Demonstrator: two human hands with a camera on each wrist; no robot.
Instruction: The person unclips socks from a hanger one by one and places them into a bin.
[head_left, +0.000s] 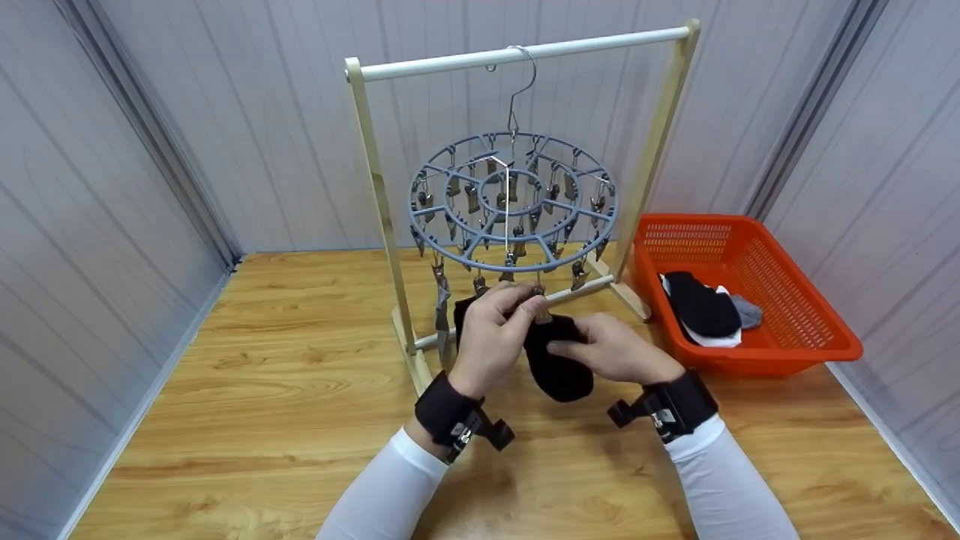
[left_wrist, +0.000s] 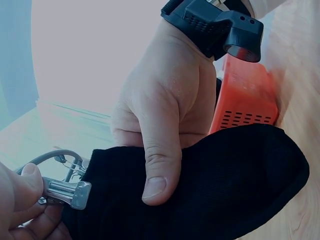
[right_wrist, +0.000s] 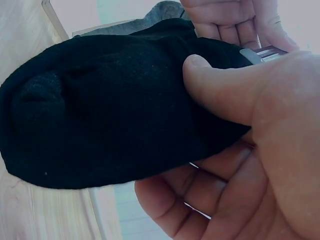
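Note:
A black sock [head_left: 561, 379] hangs toe down below the round grey clip hanger [head_left: 480, 262]. My right hand [head_left: 622, 351] holds the sock, its thumb [right_wrist: 220, 82] across the near side and the fingers behind. At the sock's cuff, my left hand [head_left: 487, 334] pinches the tail of a metal-and-clear clip [left_wrist: 70, 192]. In the left wrist view the clip's tip overlaps the cuff. Another black sock [head_left: 461, 309] is partly hidden behind my left hand. A grey sock [head_left: 442, 319] hangs from a clip at the hanger's left.
The hanger hooks onto the white bar [head_left: 450, 63] of a wooden stand [head_left: 379, 195]. Many metal clips dangle from its rings. At right stands an orange basket [head_left: 806, 300] with a black sock [head_left: 701, 304], a grey one [head_left: 746, 311] and white cloth inside. Walls close in the table.

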